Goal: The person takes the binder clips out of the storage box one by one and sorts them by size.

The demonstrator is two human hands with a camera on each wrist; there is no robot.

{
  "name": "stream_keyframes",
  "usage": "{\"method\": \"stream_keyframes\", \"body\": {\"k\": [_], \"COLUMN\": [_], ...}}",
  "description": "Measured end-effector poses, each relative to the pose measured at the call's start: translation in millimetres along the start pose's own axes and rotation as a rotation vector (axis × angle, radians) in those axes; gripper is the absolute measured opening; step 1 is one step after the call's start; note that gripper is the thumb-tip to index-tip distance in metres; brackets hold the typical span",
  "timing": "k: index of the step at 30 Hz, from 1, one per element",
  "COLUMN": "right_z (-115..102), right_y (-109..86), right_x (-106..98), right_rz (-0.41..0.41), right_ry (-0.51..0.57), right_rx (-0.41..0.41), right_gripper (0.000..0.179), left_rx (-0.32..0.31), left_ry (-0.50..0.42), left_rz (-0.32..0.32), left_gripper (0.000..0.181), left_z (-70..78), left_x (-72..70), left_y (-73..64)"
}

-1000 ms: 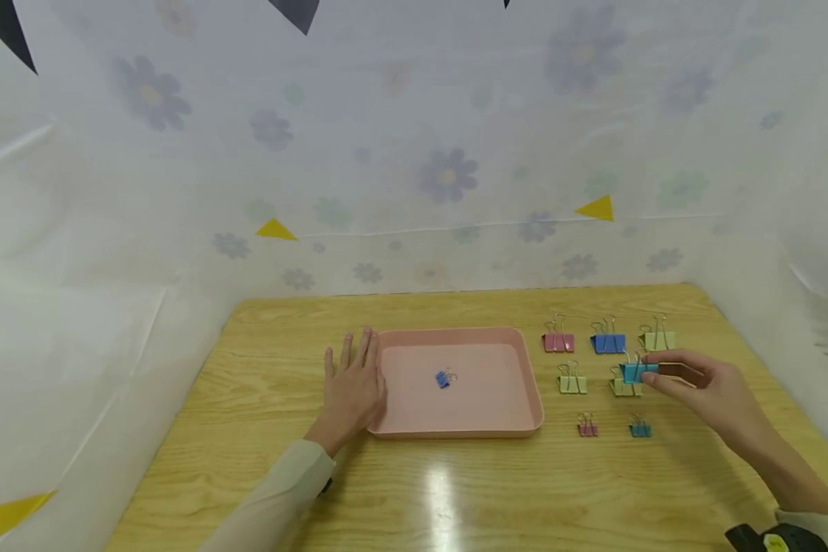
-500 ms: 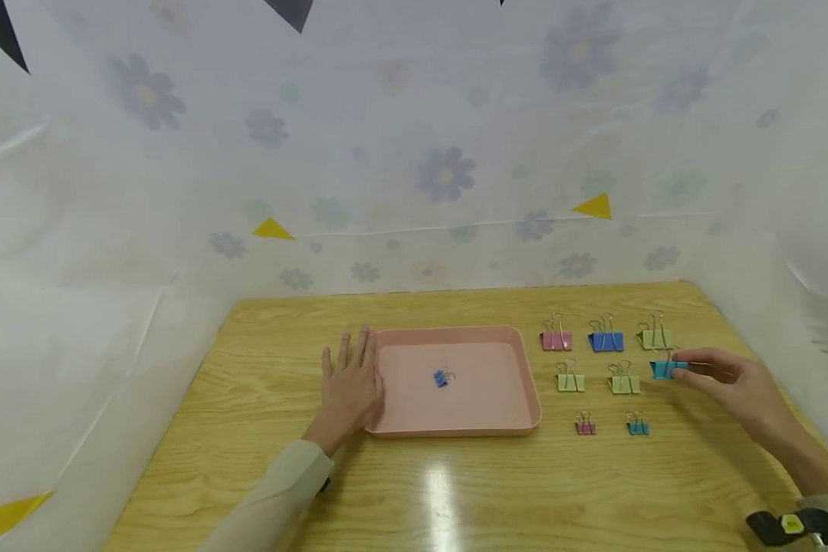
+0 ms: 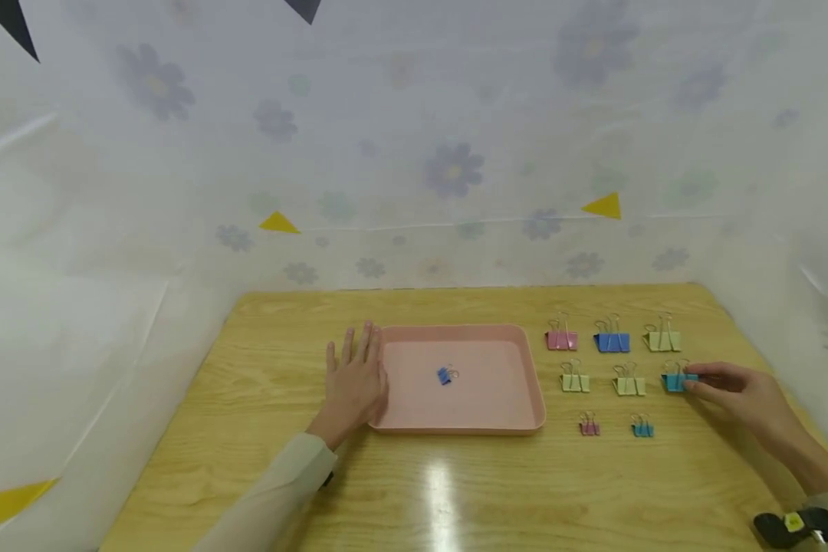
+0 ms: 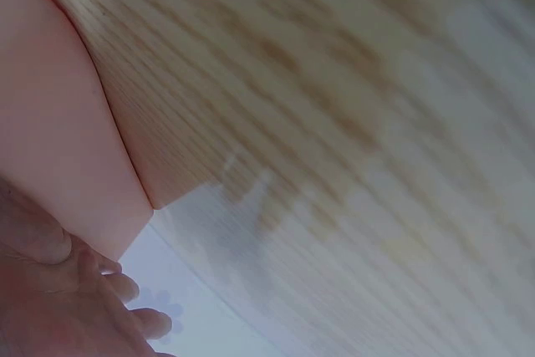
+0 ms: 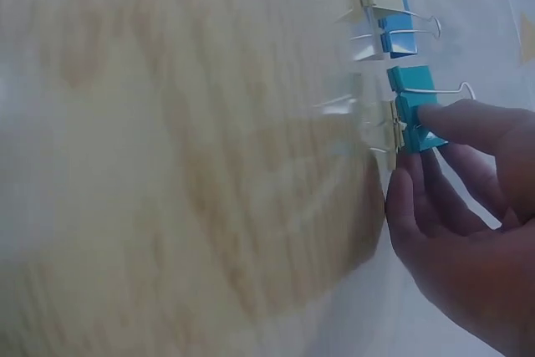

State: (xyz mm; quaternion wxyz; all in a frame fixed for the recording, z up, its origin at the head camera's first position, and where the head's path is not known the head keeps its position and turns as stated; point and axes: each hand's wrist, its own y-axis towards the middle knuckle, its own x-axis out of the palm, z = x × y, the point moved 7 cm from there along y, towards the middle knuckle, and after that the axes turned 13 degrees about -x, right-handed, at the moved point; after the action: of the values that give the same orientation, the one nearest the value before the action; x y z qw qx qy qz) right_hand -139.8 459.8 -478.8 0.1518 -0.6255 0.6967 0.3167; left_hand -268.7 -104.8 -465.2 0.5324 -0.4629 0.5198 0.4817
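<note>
My right hand point(image 3: 745, 395) pinches a light-blue binder clip point(image 3: 676, 382) between thumb and fingers, at the right end of the middle row of clips. In the right wrist view the same binder clip point(image 5: 416, 106) looks teal, with the thumb across its face and its wire handles pointing away from the table. My left hand point(image 3: 353, 379) lies with straight fingers along the left side of a pink tray point(image 3: 455, 424). A small blue binder clip point(image 3: 445, 376) lies inside that tray. The left wrist view shows the hand point(image 4: 58, 290) against the tray's wall point(image 4: 75, 123).
Behind stand pink point(image 3: 562, 341), blue point(image 3: 612, 343) and pale-green point(image 3: 664, 342) clips. Two yellow-green clips point(image 3: 576, 382) share the middle row. Nearer are a small pink clip point(image 3: 589, 429) and a small blue clip point(image 3: 642, 430). A flowered curtain point(image 3: 400, 192) encloses the wooden table point(image 3: 386, 491).
My right hand has carried the light-blue binder clip rightward from over a yellow-green clip, then down to the end of the middle row. The left hand stays by the tray.
</note>
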Motion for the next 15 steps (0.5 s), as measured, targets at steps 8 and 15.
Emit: {"method": "stream_keyframes", "body": {"k": [8, 15], "right_z": [0.3, 1.6], "right_y": [3.9, 2.9], "right_x": [0.1, 0.8], "right_rz": [-0.049, -0.060], "right_ry": [-0.080, -0.088], "right_rx": [-0.015, -0.015], "right_gripper": [0.036, 0.039], "left_rx": [0.001, 0.004], "left_ry": [-0.034, -0.043], "left_rz": [0.010, 0.010], "left_gripper": [0.062, 0.062], "left_z": [-0.7, -0.6], "left_x": [-3.8, -1.5], "left_y": [-1.5, 0.0]}}
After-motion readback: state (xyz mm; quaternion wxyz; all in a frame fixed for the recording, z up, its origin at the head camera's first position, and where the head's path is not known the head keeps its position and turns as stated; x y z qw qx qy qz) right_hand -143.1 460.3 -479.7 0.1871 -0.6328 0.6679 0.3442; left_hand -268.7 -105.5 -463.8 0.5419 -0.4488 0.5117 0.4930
